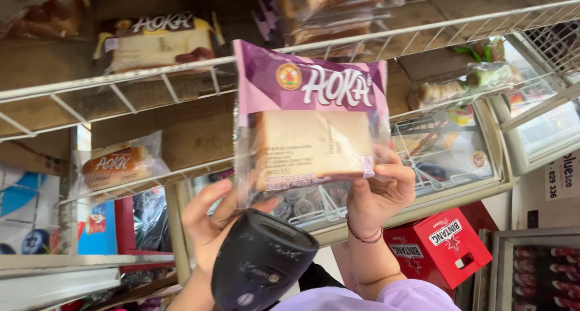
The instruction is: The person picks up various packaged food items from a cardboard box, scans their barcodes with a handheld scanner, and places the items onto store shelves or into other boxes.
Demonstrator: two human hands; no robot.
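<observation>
White wire rack [151, 75] fills the top, slanting across, wood wall behind. A freezer [483, 160] with glass lid sits lower right, tubs visible through the glass. Red crate [450, 244] below it, beside a case of red bottles [544, 275] at far right. Bread packs lie on the rack shelves: a brown-topped pack [157, 42] upper left, a bun pack [118, 166] lower left, a green roll pack [471, 81] to the right. Centre: purple pack [311, 123], clear lower half showing a pale bread slice, held up in front of the rack. Right hand [377, 193] grips its lower right corner, fingers curled over the edge, bead bracelet at the wrist. Left hand [211, 223] is closed round a black scanner [260, 262], head pointing up at the pack, fingers touching the pack's lower left corner. Lilac sleeve [374, 298] at the bottom edge.
</observation>
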